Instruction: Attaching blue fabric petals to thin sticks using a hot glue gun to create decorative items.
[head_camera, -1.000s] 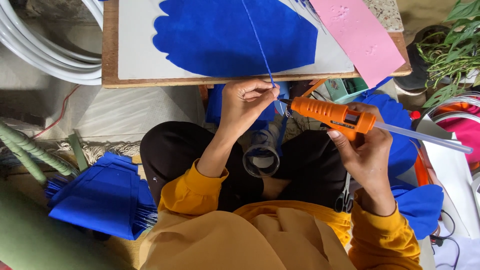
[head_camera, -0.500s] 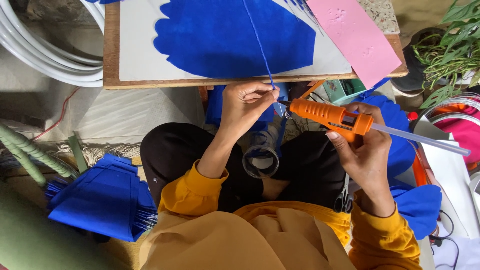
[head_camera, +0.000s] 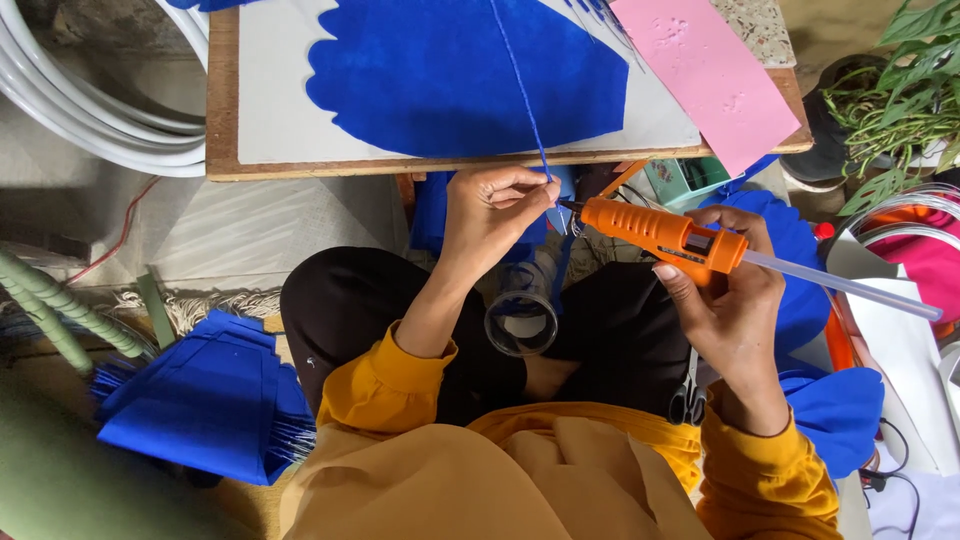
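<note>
A thin blue strand is pinched between the fingertips of the left hand, just below the wooden board's edge. An orange plastic glue gun, a translucent stick projecting from its rear, is gripped by the closed right hand, nozzle beside the pinch. A broad blue scalloped sheet lies flat on the board.

Even, soft daylight; bright overall. Weak shadow under the tabletop edge. No glare. Focus sharp at centre; slight wide-angle bending at frame edges; lower-left corner blurred.
</note>
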